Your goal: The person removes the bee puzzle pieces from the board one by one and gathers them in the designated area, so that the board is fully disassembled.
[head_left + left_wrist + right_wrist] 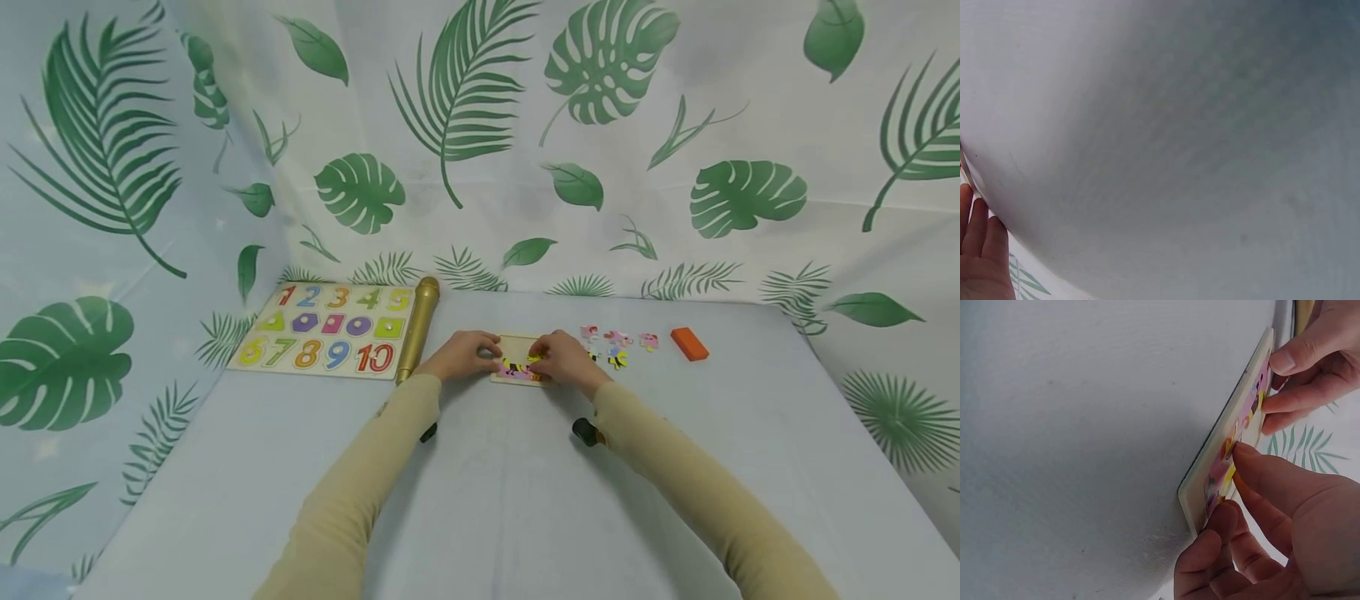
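A small wooden puzzle board lies on the table, its lower part filled with pink and yellow bee-patterned pieces. Along the board's left edge, my left hand rests with thumb and fingertips touching it; the left wrist view shows those fingers fairly straight. My right hand is over the board's right side. In the right wrist view its thumb and index finger pinch a yellow puzzle piece against the board, and the fingertips hide much of that piece.
Several loose puzzle pieces lie right of the board, with an orange block beyond them. At left lies a number-and-shape board, beside a gold microphone-shaped stick. A leaf-print cloth hangs behind the table.
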Action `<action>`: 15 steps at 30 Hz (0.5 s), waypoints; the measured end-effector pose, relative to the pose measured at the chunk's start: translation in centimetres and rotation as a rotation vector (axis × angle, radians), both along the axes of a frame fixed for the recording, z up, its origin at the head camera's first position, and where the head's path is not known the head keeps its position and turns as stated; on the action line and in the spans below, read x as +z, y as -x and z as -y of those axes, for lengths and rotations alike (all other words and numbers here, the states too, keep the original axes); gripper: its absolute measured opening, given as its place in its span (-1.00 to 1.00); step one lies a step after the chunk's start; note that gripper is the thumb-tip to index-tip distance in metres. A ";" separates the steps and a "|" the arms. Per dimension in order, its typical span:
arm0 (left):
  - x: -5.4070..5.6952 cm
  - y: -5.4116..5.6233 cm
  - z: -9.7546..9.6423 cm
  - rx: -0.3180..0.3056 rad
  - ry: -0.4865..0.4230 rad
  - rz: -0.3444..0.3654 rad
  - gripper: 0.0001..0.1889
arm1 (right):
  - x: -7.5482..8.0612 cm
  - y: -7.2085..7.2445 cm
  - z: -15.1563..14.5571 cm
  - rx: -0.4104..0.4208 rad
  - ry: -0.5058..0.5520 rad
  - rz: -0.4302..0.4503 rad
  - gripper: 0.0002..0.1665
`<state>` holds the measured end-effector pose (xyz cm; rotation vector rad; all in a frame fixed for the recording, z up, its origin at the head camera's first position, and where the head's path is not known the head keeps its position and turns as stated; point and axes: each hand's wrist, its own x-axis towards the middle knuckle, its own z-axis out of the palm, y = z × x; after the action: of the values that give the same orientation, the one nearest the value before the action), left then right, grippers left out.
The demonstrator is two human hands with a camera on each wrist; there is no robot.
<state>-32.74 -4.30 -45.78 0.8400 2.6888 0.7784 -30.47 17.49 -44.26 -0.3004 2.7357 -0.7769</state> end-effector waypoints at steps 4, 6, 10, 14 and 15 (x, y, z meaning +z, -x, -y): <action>-0.2 0.1 0.0 -0.005 -0.003 -0.009 -0.71 | 0.1 0.0 0.0 -0.011 0.010 0.026 -0.65; -0.2 0.1 0.0 -0.009 -0.007 -0.012 -0.71 | 0.2 0.0 0.0 -0.015 0.015 0.035 -0.64; -0.3 0.1 0.0 -0.015 -0.012 -0.013 -0.72 | 0.3 0.0 0.0 -0.013 0.016 0.037 -0.61; -0.2 0.1 0.0 -0.010 -0.009 -0.011 -0.72 | 0.1 0.2 -0.1 -0.008 0.013 0.020 -0.55; -0.2 0.1 0.0 -0.008 -0.009 -0.011 -0.72 | 0.1 0.2 -0.1 -0.005 0.011 0.014 -0.55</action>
<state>-32.83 -4.30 -45.97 0.8586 2.6916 0.7866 -30.64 17.62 -44.18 -0.2890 2.7208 -0.7933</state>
